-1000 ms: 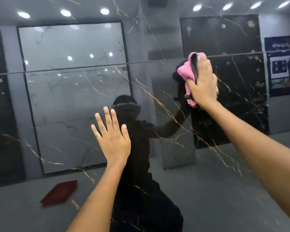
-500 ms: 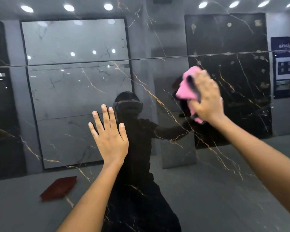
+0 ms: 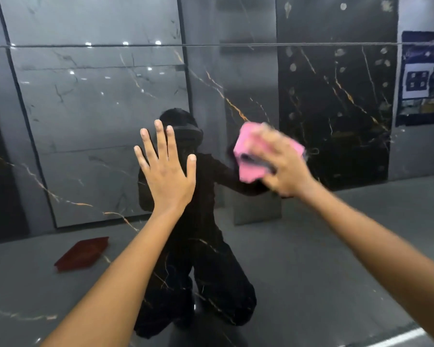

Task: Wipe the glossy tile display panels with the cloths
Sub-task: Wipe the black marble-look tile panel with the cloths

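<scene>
A bunched pink cloth [image 3: 251, 156] was gripped in the right hand [image 3: 285, 166] and pressed against the glossy tile panel [image 3: 261, 259]. The cloth was judged soft and light, best held wadded in the palm. The left hand [image 3: 167, 176] was laid flat on the panel, fingers spread, holding nothing. The panel looked hard and slippery.

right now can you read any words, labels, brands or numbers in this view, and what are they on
No text is readable.
Poster reflected in the glossy panel: a pale line across its dark top band, too blurred to read.
Pink cloth in the right hand: no label visible.
Red object in the reflection: no marking visible.
</scene>
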Tool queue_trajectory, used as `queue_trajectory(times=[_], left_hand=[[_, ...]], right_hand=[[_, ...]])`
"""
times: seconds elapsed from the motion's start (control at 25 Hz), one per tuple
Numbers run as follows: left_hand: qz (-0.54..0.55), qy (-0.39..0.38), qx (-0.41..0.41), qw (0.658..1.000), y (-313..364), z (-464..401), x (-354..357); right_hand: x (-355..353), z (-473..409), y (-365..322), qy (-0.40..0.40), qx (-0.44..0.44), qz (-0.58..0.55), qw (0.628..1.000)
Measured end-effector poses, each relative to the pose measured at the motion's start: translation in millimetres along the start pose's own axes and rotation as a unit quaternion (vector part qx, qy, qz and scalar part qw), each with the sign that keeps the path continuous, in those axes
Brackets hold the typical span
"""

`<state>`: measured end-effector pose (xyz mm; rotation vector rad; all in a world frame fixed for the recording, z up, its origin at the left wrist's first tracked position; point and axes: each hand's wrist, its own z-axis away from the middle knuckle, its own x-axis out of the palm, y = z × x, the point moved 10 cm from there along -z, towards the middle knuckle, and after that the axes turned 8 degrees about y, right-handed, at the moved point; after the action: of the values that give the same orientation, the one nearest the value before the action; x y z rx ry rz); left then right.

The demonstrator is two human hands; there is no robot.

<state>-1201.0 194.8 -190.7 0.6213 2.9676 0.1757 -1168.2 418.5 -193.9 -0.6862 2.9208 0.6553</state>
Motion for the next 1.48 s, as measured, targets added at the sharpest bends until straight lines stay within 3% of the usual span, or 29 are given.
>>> queue_trajectory(times=[0.08, 0.16, 0.2, 0.28, 0.36, 0.44, 0.48, 0.56, 0.64, 0.68, 0.72, 0.76, 0.8, 0.88, 0.92, 0.96, 1.0, 1.08, 1.16, 1.2, 1.28, 1.4, 1.44, 1.48], left_hand=[[0.038, 0.005, -0.022, 0.999, -12.9, 34.7, -10.4], [0.022, 0.003, -0.059, 0.998, -36.7, 89.6, -14.1], [0.004, -0.007, -0.061, 0.998, -47.3, 117.3, -11.3], [-0.015, -0.028, -0.033, 0.999, -62.2, 155.7, -1.2], [-0.009, -0.035, -0.004, 0.999, -69.5, 168.0, 4.2], [-0.004, -0.031, 0.016, 0.999, -67.9, 169.6, 3.9], [-0.004, -0.026, 0.017, 0.999, -67.4, 170.8, 3.6], [-0.001, -0.017, 0.011, 1.0, -68.5, 172.9, 4.1], [0.003, -0.015, 0.006, 1.0, -70.0, 174.3, 5.1], [0.004, -0.014, 0.007, 1.0, -69.8, 175.1, 5.4], [0.005, -0.014, 0.009, 1.0, -69.8, 175.9, 4.6], [0.004, -0.012, 0.013, 1.0, -69.3, 176.0, 3.9], [0.002, -0.013, 0.016, 1.0, -69.2, 175.6, 4.0], [0.004, -0.02, 0.013, 1.0, -70.4, 174.6, 5.1], [0.007, -0.025, 0.011, 1.0, -71.5, 174.7, 6.2], [0.008, -0.029, 0.01, 0.999, -72.3, 175.7, 7.4], [0.008, -0.031, 0.011, 0.999, -72.8, 176.5, 8.2], [0.009, -0.031, 0.015, 0.999, -72.9, 176.9, 9.0], [0.012, -0.027, 0.02, 0.999, -72.3, 179.2, 8.3], [0.012, -0.023, 0.024, 0.999, -71.7, 179.6, 7.5], [0.017, -0.017, 0.027, 0.999, -70.0, 178.2, 5.2], [0.027, -0.023, 0.027, 0.999, -69.8, 176.3, 5.1], [0.027, -0.023, 0.025, 0.999, -70.7, 177.6, 5.7], [0.026, -0.021, 0.024, 0.999, -70.9, 179.2, 6.0]], right_hand=[[-33.8, -33.5, 49.7, 0.121, 0.174, 0.008, 0.977], [-18.5, -33.8, 27.2, 0.156, 0.219, -0.006, 0.963], [5.0, -21.9, -8.5, 0.121, 0.177, -0.019, 0.977], [60.9, 32.6, -104.5, -0.031, 0.015, -0.044, 0.998], [90.8, 105.1, -172.6, -0.185, -0.146, -0.035, 0.971], [84.8, 126.8, -159.7, -0.247, -0.22, -0.036, 0.943], [72.6, 109.1, -129.4, -0.221, -0.18, -0.02, 0.958], [27.8, 59.3, -36.9, -0.089, 0.043, 0.01, 0.995], [-11.5, 52.5, 29.9, 0.058, 0.297, -0.006, 0.953], [-8.7, 65.0, 29.4, 0.084, 0.356, -0.002, 0.931], [6.2, 78.9, 7.7, 0.072, 0.353, 0.006, 0.933], [29.0, 93.2, -31.5, 0.019, 0.28, 0.008, 0.96], [52.2, 109.3, -81.6, -0.054, 0.148, 0.006, 0.987], [70.9, 141.0, -135.1, -0.17, -0.049, -0.005, 0.984], [65.5, 134.7, -126.8, -0.162, -0.075, -0.013, 0.984], [54.6, 112.6, -104.0, -0.115, -0.044, -0.015, 0.992], [40.5, 79.8, -71.5, -0.057, 0.038, -0.012, 0.998], [6.8, 9.0, -8.9, 0.074, 0.225, 0.011, 0.971], [6.3, -35.5, -9.2, 0.124, 0.274, 0.0, 0.954], [18.8, -44.3, -32.4, 0.11, 0.224, -0.014, 0.968], [58.8, -15.4, -110.1, -0.012, 0.035, -0.048, 0.998], [84.9, 74.1, -169.1, -0.233, -0.198, -0.037, 0.952], [77.2, 74.3, -157.3, -0.241, -0.233, -0.028, 0.942], [66.4, 54.4, -132.7, -0.208, -0.212, -0.006, 0.955]])
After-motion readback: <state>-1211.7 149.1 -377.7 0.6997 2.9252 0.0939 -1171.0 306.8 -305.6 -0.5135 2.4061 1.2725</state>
